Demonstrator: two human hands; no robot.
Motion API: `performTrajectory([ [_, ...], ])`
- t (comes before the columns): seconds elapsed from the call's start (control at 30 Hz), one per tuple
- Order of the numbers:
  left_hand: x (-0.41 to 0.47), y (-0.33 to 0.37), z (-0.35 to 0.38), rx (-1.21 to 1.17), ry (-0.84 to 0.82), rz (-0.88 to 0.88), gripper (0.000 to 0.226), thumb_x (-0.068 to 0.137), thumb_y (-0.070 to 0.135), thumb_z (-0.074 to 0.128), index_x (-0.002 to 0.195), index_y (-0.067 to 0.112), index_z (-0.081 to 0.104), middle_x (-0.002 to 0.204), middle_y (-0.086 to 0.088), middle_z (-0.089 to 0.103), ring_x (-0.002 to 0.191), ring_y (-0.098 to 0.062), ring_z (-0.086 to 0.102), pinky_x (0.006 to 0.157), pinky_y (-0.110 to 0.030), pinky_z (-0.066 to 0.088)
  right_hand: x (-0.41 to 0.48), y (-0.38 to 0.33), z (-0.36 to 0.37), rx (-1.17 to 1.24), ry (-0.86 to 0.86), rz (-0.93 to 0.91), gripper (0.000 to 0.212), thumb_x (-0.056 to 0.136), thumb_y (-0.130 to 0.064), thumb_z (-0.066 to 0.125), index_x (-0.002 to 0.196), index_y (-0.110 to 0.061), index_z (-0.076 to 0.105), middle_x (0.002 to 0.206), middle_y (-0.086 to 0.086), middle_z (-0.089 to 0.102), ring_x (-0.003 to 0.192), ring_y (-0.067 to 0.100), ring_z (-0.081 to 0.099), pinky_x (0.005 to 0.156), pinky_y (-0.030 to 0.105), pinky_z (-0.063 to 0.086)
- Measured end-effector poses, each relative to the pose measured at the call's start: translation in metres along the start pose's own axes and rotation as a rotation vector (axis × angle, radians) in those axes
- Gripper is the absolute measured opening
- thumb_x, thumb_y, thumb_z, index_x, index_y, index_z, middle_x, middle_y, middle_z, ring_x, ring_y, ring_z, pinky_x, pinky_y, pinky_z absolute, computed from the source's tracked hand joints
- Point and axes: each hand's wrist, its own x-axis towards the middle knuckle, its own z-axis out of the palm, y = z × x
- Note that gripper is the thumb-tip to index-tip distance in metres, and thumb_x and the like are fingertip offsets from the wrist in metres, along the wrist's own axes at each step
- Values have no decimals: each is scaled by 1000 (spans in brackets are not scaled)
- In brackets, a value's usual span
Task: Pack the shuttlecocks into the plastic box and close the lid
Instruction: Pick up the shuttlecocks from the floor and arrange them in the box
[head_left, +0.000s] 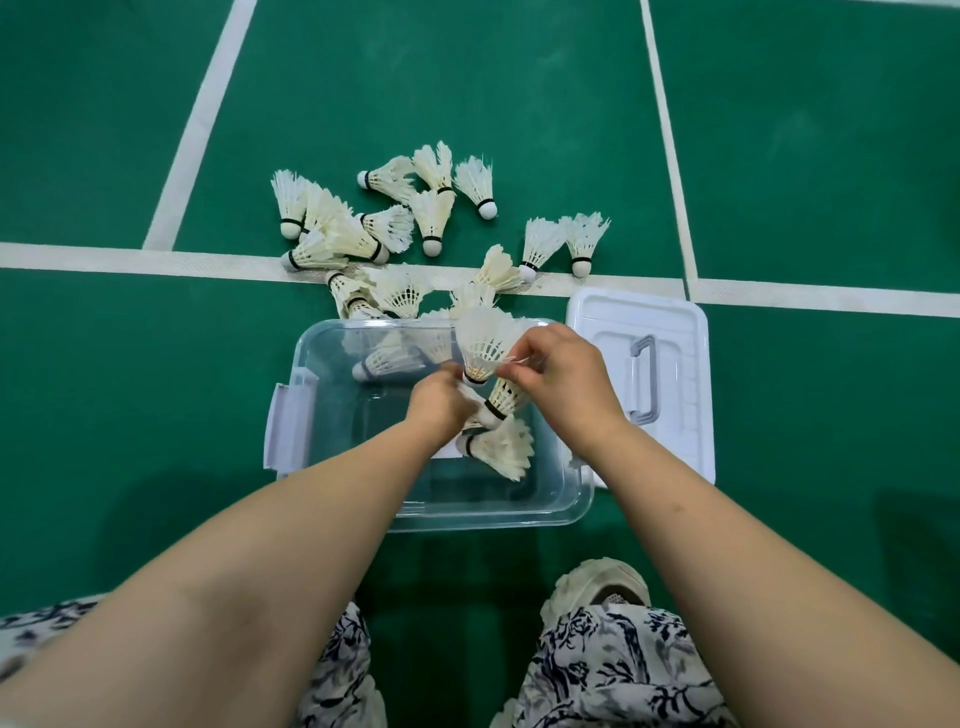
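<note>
A clear plastic box (343, 467) sits open on the green court floor. Over its middle, my left hand (439, 402) and my right hand (558, 379) meet around white feather shuttlecocks. An upright shuttlecock (485, 343) is pinched between both hands. A second shuttlecock (501, 397) hangs cork-down under my right hand. Another shuttlecock (498, 447) lies inside the box below my hands, and one (387, 361) rests near the far wall. Several loose shuttlecocks (415, 218) lie scattered on the floor beyond the box.
The white lid (670, 332) with a grey handle lies flat on the floor, right of the box. White court lines (130, 260) cross the floor. My patterned trouser legs and a white shoe (597, 582) are close to the box's near side.
</note>
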Motion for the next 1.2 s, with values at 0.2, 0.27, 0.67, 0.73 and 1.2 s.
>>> performTrajectory([
  [0.2,-6,-3,3,-42,12,16,34,88,20,58,121,12,53,126,-15,58,110,-31,57,94,-33,44,-1,0,-1,2,3,0,12,80,-18,71,82,-9,64,86,0,51,74,13,49,59,17,31],
  [0.27,-11,-5,-2,21,50,62,38,88,27,59,122,13,52,130,-16,51,112,-32,55,96,-37,45,-3,-2,-2,27,24,10,12,79,-18,71,82,-9,64,85,0,51,75,14,48,59,17,30],
  [0.67,-58,11,-1,415,-203,374,39,89,43,54,122,21,53,109,-12,65,105,-30,58,81,-31,43,-11,-21,-20,193,147,26,14,78,-18,72,80,-8,64,85,4,54,75,16,50,71,28,44],
  [0.73,-59,14,4,570,-420,423,47,89,44,54,133,28,46,122,-11,61,116,-29,53,94,-30,40,-13,-19,-21,200,158,31,14,78,-18,73,80,-8,64,84,3,53,74,16,49,72,29,45],
  [1.2,-65,25,-2,893,-366,555,40,98,39,36,111,7,55,114,-16,62,107,-33,56,79,-34,42,-12,-7,-16,162,163,40,14,80,-21,72,80,-10,63,85,2,52,73,13,48,64,22,39],
])
